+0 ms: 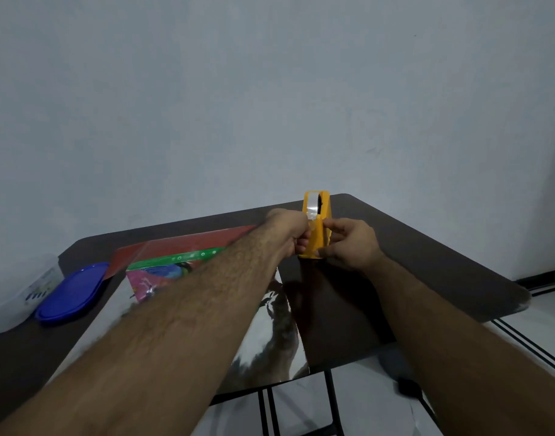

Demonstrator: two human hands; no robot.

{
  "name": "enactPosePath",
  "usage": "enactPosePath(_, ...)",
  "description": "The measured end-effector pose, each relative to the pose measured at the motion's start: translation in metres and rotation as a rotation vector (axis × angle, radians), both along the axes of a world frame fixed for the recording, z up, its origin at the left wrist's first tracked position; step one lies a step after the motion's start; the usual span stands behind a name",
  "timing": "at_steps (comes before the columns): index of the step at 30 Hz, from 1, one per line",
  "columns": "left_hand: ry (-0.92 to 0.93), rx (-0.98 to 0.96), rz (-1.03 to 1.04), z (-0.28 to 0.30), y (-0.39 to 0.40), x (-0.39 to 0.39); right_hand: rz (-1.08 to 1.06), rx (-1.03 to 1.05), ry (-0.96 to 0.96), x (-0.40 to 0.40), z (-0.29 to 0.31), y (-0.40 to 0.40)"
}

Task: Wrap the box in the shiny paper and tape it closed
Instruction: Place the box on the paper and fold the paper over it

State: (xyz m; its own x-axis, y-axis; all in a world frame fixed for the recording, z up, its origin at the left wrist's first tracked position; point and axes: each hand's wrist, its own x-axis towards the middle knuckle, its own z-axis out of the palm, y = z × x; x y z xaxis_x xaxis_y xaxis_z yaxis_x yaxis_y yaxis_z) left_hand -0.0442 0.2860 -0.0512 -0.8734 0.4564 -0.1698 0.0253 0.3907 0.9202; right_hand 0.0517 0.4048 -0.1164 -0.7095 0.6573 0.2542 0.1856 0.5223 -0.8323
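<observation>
My right hand (348, 243) grips yellow dispenser (317, 234) to steady it; left hand (290, 231) pinches tape end (311, 215) for pulling a strip.

We see the box (172, 269) lying flat on the counter (411, 256), its lid printed in pink, green and red, partly hidden behind a forearm. The shiny paper (269, 335) lies spread under it, silver and mirror-like, its near edge hanging over the counter's front. The yellow tape dispenser (317, 237) stands upright just beyond the paper, clear tape (313, 207) loaded on top.
</observation>
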Motion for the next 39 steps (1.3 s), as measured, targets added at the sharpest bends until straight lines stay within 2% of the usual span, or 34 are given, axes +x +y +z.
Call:
enactPosePath(7,0.019,-0.206,-0.073,-0.019,-0.008,0.021,0.117,-0.055,0.039,-0.006,-0.010,0.016)
enactPosePath(10,0.081,-0.045,-0.007,-0.016,-0.014,0.019,0.112,-0.003,-0.011,0.002,-0.003,0.007)
enactPosePath(13,0.005,0.111,-0.059,0.005,-0.031,0.011,0.072,0.102,-0.054,0.003,-0.003,0.002)
enactPosePath(15,-0.067,0.152,-0.133,0.018,-0.053,0.010,0.051,0.218,-0.026,0.006,-0.001,-0.007)
enactPosePath(21,-0.025,0.251,-0.236,0.039,-0.136,-0.019,-0.099,0.777,0.160,0.003,0.003,-0.028)
enactPosePath(23,0.017,0.215,-0.235,0.043,-0.164,-0.032,-0.113,0.911,0.280,-0.003,0.011,-0.046)
enactPosePath(25,0.071,0.144,-0.255,0.047,-0.186,-0.045,0.010,0.954,0.349,-0.014,0.019,-0.063)
enactPosePath(28,0.244,-0.030,-0.317,0.052,-0.205,-0.066,0.311,0.830,0.243,-0.032,0.028,-0.085)
enactPosePath(30,0.382,-0.150,-0.401,0.057,-0.209,-0.078,0.393,0.791,0.204,-0.042,0.027,-0.093)
enactPosePath(34,0.506,-0.275,-0.582,0.065,-0.204,-0.096,0.384,0.887,0.232,-0.049,0.013,-0.099)
enactPosePath(39,0.529,-0.343,-0.752,0.062,-0.180,-0.121,0.339,0.873,0.263,-0.057,-0.002,-0.094)
